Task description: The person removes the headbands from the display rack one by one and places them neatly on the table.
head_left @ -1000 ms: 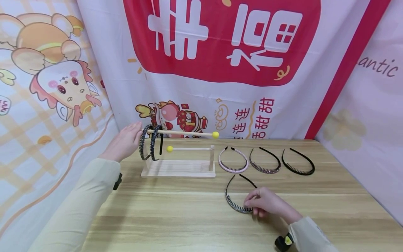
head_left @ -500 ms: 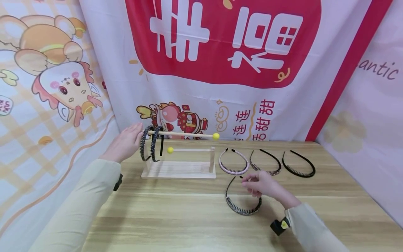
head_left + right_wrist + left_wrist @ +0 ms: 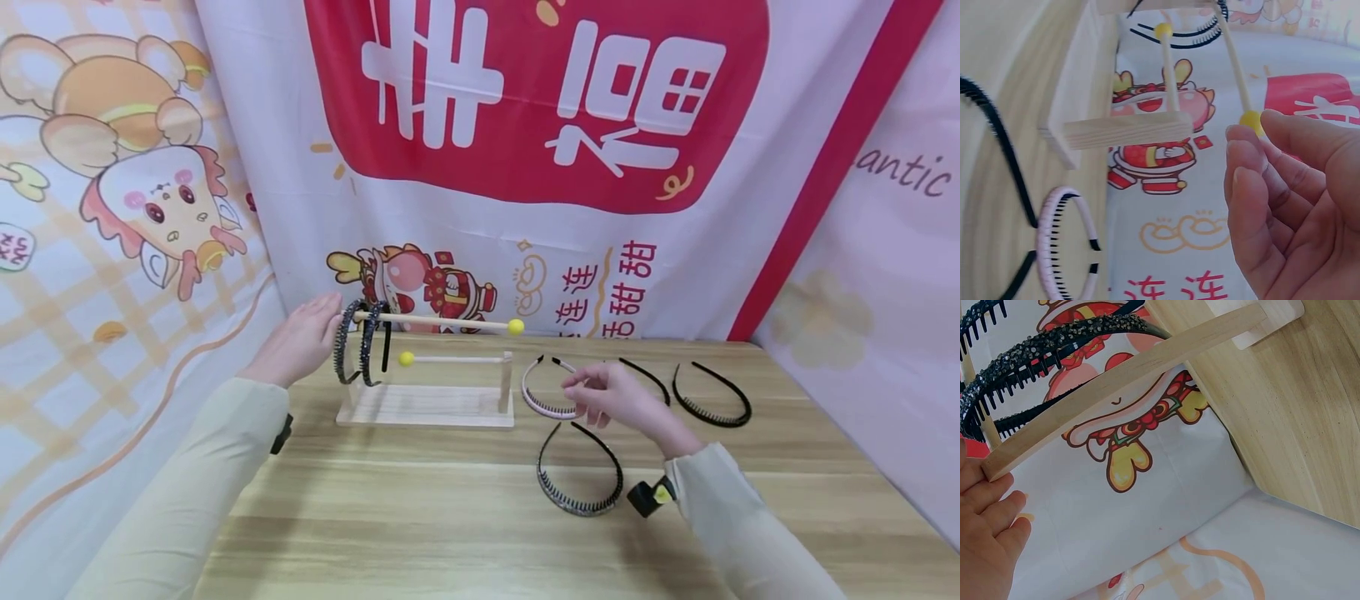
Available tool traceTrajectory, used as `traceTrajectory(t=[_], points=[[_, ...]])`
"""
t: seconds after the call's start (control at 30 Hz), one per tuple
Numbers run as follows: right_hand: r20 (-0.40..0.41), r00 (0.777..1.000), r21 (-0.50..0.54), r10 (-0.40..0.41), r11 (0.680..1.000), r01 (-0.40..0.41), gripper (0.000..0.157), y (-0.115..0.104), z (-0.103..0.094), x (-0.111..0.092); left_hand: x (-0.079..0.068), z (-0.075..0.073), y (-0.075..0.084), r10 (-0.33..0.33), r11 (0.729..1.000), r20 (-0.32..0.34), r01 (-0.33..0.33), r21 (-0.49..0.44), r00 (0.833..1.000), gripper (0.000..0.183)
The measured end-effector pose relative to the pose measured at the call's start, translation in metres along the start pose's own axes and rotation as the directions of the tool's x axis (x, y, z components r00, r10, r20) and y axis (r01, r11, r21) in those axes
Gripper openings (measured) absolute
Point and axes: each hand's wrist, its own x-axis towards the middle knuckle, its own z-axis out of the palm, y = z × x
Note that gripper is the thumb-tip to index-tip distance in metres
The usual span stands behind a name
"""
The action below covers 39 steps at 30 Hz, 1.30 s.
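My left hand touches the top of the left post of a wooden headband rack, its fingertips at the post's end in the left wrist view. Two dark sparkly headbands, one left of the other, hang on the upper rod near that post. Held above the table, my right hand has loosely bent fingers with nothing between them. It partly covers a pink headband and a headband behind it. In front lies a glittery toothed headband.
A black headband lies at the table's right. Yellow balls cap the upper rod and the lower rod. Printed cloth hangs behind the table and along both sides.
My right hand has left the front glittery headband and risen away, up and slightly left, toward the pink one. The front headband stays on the table. My left hand stays at the rack.
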Motion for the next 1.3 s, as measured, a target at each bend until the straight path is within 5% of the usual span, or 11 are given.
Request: traceTrajectory(t=[0.77,1.3], points=[[-0.068,0.992,-0.008,-0.102,0.995,0.102,0.027,-0.077,-0.021,0.05,0.001,0.001,0.001,-0.003,1.0,-0.012,0.003,0.0,1.0,0.048],[-0.057,0.983,-0.07,-0.174,0.983,0.17,0.038,-0.137,0.001,0.083,0.001,0.001,0.0,-0.002,1.0,0.004,0.002,0.001,1.0,0.048]])
